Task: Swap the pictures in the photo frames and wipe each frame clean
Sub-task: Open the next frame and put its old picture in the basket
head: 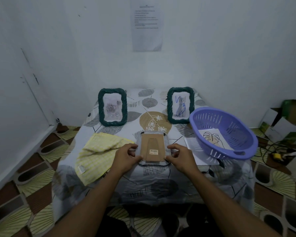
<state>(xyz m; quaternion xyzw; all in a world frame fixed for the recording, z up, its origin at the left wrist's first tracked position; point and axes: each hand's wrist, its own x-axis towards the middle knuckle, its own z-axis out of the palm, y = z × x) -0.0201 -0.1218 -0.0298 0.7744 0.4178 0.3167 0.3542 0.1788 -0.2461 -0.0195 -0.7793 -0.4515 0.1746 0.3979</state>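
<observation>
While lying face-down near six o'clock on the table (152, 182), the frame (152, 146) is being pinched at its nine and three o'clock edges by the left hand (126, 157) and right hand (180, 156) — light, stiff, probably glass-fronted, so edge grips are looking safest.

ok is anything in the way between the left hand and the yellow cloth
Nothing visible does. The yellow cloth lies right beside the left hand, with nothing on it. That hand is pinching the face-down frame, though.
</observation>
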